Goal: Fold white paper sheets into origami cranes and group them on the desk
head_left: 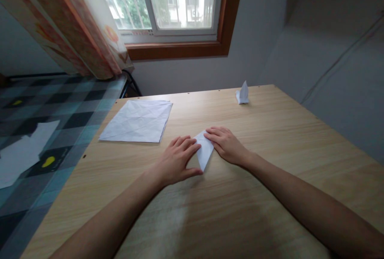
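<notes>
Kite of folded white paper (205, 153), flat on wood-grain tabletop (294, 203), btwn L hand (177, 161) & R hand (225, 145) of person at work. Long axis roughly away from body, toward window (180, 5); sharp pt. at near end, right by L thumb tip. Paper to R of L fingers, to L of R fingers; contact from both sides, neither hand clearly nearer. Key relation, by the look of it: near pt. at L thumb, far R edge at R fingertips. L fingers fanned along L edge, thumb set wide of them, no grip evident. R fingers close together, tips on paper; can't tell if pinching or merely resting. Beyond L hand, stack of creased white sheets (136, 121), well apart from folded piece. Near far R corner, small folded-paper figure (243, 94), w/ tall upright pt. Off L side, checked cloth (87, 119) w/ irregular white paper pieces (24, 153) on top. Upper L, orange-patterned curtain (78, 15) beside window.
</notes>
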Demonstrator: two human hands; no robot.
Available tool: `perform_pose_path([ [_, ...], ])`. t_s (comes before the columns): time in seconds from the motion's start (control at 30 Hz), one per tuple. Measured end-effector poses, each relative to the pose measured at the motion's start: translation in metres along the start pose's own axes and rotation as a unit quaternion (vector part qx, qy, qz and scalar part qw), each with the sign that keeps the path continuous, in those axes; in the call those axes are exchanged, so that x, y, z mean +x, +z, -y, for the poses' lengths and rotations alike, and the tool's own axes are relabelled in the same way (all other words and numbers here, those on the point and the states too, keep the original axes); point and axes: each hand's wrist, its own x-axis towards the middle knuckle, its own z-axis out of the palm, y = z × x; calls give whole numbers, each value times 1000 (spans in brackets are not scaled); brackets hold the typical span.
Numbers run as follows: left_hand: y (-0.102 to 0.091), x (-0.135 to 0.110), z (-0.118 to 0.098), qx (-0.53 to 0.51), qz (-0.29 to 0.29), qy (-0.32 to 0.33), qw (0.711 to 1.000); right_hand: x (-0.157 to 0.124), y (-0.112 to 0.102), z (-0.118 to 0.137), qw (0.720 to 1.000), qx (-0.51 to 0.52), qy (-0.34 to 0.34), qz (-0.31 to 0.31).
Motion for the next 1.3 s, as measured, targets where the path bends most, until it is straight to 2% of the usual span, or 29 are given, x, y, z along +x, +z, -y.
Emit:
perform_pose_path([
  [0.13,0,1,1,-18,-23,9,1000,-3,-3,-2,995,80,-51,6],
  [0.5,-1,2,6,-48,-48,3,998,0,-7,-8,980,181,-83,7],
  [0.67,-2,2,4,-76,-91,-5,993,0,-7,-4,974,218,-53,-31],
  [0.8,0,2,4,-112,-122,-66,984,0,-8,0,967,247,-45,-38],
  [0.93,2,2,4,-100,-143,-118,978,0,-8,5,975,217,-12,-54],
  [1.17,0,4,5,-12,-108,-62,992,0,-8,16,980,135,94,-110],
  [1.23,1,3,4,-2,-108,-57,993,-1,-8,19,982,109,105,-117],
  [1.3,1,3,4,2,-107,-57,993,-2,-6,21,987,79,100,-99],
])
